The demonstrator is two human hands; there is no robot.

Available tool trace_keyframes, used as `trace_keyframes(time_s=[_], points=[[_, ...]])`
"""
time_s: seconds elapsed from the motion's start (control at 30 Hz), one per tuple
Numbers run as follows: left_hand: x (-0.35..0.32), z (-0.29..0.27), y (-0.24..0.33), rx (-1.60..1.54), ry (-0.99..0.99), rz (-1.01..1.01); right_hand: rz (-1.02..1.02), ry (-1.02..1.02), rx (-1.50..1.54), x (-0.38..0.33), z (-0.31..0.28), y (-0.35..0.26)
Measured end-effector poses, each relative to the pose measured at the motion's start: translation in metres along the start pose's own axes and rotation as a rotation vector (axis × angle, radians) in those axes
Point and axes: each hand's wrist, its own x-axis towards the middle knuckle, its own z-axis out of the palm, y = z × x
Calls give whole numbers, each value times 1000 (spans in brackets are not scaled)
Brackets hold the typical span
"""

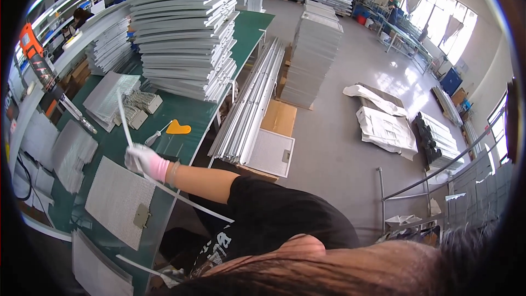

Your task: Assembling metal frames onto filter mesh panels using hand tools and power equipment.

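Note:
Over the green table my right hand, in a white glove with a pink cuff, is closed around a long thin white strip. One end of the strip rises past the hand; the other runs back toward my body. Below that hand lies a grey mesh panel with a beige tab piece at its edge. My left hand shows only in part at the bottom edge, at a second visible length of white strip; its grip is mostly hidden. A handled tool and a yellow scraper lie beyond my right hand.
A tall stack of grey panels stands on the table. Beige parts lie near it. An orange power screwdriver hangs at left. Long metal profiles and a panel stack stand beside the table. White sheeting covers the floor.

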Motion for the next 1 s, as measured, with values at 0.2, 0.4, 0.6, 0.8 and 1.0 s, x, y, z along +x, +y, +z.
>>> trace_keyframes(time_s=[0.2,0.4,0.6,0.8,1.0], points=[[6,27,-20,51,2,145,-182,367,-158,-20,-68,38],[3,61,-41,103,35,271,159,318,-1079,-44,-46,39],[-7,104,-54,172,94,398,419,56,-1093,-80,-39,51],[25,121,4,-498,80,5,413,-80,-1469,-131,-23,42],[39,134,40,-1301,51,-502,220,-67,-1553,-177,-32,57]])
